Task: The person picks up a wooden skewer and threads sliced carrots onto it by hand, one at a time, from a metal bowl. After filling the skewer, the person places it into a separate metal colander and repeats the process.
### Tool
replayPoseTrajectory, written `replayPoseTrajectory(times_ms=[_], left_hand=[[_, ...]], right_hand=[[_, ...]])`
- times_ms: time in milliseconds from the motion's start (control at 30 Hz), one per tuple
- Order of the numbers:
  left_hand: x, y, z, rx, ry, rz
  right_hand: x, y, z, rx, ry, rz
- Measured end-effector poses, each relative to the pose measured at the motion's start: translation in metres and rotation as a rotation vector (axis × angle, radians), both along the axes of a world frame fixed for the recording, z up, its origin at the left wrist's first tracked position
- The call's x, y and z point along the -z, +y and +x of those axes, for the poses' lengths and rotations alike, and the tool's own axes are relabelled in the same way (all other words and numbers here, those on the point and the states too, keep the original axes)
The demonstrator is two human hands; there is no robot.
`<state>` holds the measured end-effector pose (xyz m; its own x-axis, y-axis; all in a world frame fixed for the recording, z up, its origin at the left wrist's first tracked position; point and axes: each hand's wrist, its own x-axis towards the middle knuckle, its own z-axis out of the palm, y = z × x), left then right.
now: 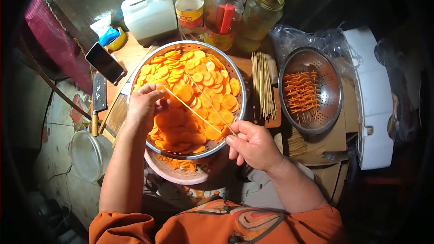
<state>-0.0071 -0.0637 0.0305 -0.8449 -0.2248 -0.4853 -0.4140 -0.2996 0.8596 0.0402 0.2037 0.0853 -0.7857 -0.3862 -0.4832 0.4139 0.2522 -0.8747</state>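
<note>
A large metal colander (243, 108) full of orange carrot slices (183, 92) sits in front of me. My right hand (254, 147) pinches the near ends of thin wooden skewers (199, 118) that reach over the slices. At the colander's left side, my left hand (147, 104) has its fingers curled in a pinch by the far end of one skewer; what lies between the fingertips is too small to make out. A bundle of skewers (263, 86) lies to the right of the colander. Farther right, a smaller colander (333, 104) holds rows of carrot slices threaded on skewers (302, 91).
Behind the colander stand a white jug (149, 18), bottles (189, 11) and a glass jar (260, 20). A phone (105, 62) and a cleaver (99, 97) are at the left. A pink basin (176, 174) sits below; white foam (373, 99) stands far right.
</note>
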Motion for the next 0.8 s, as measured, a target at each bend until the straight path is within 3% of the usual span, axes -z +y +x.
replayPoseTrajectory(times_ms=[333,800], left_hand=[[-0.005,-0.007,0.009,-0.257,-0.022,0.231],[0.005,0.002,0.008,-0.302,0.104,0.261]], right_hand=[[0.000,-0.009,0.003,-0.015,-0.024,-0.014],[0.000,-0.009,0.006,-0.019,-0.010,0.031]])
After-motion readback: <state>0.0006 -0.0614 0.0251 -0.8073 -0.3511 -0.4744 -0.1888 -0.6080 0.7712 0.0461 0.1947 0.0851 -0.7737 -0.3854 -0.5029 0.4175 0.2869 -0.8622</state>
